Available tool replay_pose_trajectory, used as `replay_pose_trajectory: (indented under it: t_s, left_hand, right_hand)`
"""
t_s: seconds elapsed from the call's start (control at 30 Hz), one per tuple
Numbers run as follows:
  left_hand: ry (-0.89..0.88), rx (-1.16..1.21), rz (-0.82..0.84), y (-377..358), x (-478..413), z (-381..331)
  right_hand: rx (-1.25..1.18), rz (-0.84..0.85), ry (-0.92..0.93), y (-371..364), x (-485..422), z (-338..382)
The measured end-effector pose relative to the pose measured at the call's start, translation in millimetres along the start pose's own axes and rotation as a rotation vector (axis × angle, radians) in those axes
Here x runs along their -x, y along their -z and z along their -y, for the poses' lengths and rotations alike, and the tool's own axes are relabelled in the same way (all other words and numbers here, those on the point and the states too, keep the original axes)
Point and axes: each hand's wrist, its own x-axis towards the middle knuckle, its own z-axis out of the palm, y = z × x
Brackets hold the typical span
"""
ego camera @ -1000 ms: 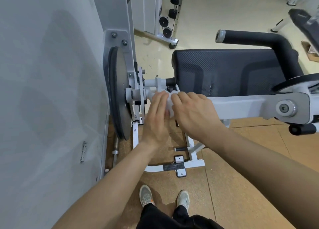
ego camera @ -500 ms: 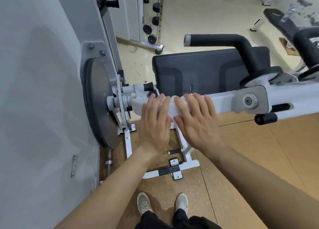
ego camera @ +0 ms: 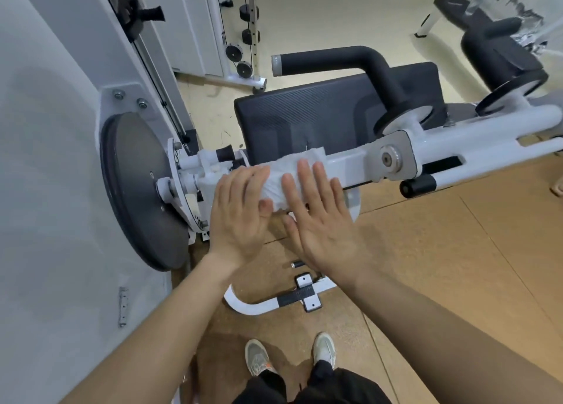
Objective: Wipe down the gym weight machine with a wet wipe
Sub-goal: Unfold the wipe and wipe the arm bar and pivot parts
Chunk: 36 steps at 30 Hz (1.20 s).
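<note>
Left grip (ego camera: 240, 217), right grip (ego camera: 323, 227): both flat, fingers straight, nothing pinched, pressing wet wipe (ego camera: 285, 167) onto white machine arm (ego camera: 344, 166). Wipe draped over arm, under both grips' fingertips. To do well: even pressure, slide toward pivot bolt (ego camera: 388, 159) right of right grip, cover underside, avoid bunching.

The crumpled white wet wipe (ego camera: 275, 184) lies on the white steel machine arm (ego camera: 350, 162), left hand (ego camera: 240, 211) at its nine o'clock, right hand (ego camera: 320, 220) at three. The black padded seat (ego camera: 304, 120) sits behind, at twelve.
</note>
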Motion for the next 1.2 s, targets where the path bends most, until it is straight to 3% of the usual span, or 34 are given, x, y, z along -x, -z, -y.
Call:
replay_pose_trajectory:
  t_s: [0.17, 0.37, 0.6, 0.8, 0.93, 1.0, 1.1, 1.2]
  left_hand:
    - [-0.022, 0.048, 0.000, 6, -12, -14]
    - [0.236, 0.133, -0.106, 14, 12, 21]
    - [0.406, 0.153, 0.080, 30, 18, 66]
    - [0.487, 0.207, -0.086, 46, 2, 81]
    - [0.653, 0.248, -0.171, 51, -30, 85]
    - [0.637, 0.227, -0.185, 45, -46, 91]
    - [0.614, 0.131, -0.022, 28, -56, 104]
    - [0.519, -0.053, 0.119, 14, -46, 107]
  right_hand:
    - [-0.012, -0.024, -0.107, 25, -10, -2]
    - [-0.031, 0.017, 0.114, 30, -62, 33]
    - [0.119, 0.279, 0.274, 24, -113, 87]
    - [-0.129, 0.451, 0.084, 30, -159, 87]
    - [-0.236, 0.366, 0.018, 21, -191, 86]
    - [-0.251, 0.297, -0.018, 11, -207, 85]
    - [-0.198, 0.339, -0.011, -6, -219, 79]
    - [-0.037, 0.567, 0.148, -16, -212, 75]
